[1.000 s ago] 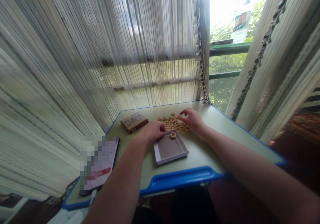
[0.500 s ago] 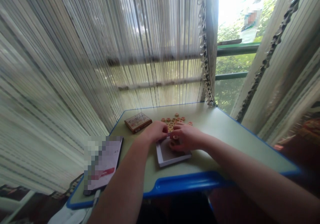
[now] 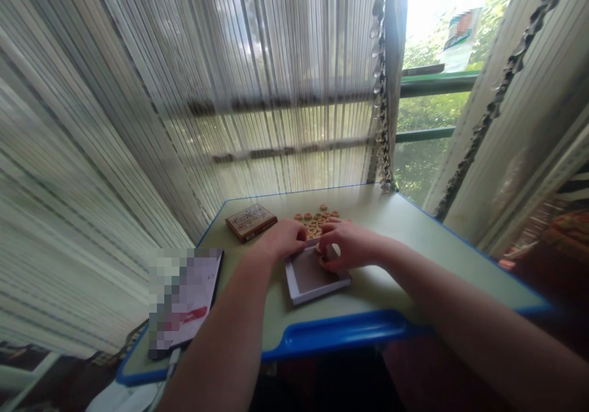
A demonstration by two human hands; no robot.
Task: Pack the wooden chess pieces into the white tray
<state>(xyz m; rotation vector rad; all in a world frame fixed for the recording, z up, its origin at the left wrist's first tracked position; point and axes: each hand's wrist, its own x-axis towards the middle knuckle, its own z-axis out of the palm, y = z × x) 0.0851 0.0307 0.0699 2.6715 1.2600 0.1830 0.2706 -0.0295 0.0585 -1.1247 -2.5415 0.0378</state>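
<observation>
A shallow white box tray with a grey-brown inside lies in front of me. My left hand is closed at its far left edge, with the fingertips on the rim. Over the tray's right side, my right hand has thumb and fingers curled around a round wooden game piece, low above the bottom. A second piece may be under the fingers; they hide it. Several more round wooden pieces, like Chinese chess pieces, lie loose just beyond the tray, partly covered by my hands.
A flat brown printed box rests at the back left of the pale table, which has a blue rim. A tablet with a white cable lies at the left edge. String curtains hang behind the table, before a window.
The fingers of my right hand have drawn in around a piece above the tray. My left hand stays at the rim. The view has shifted slightly.
</observation>
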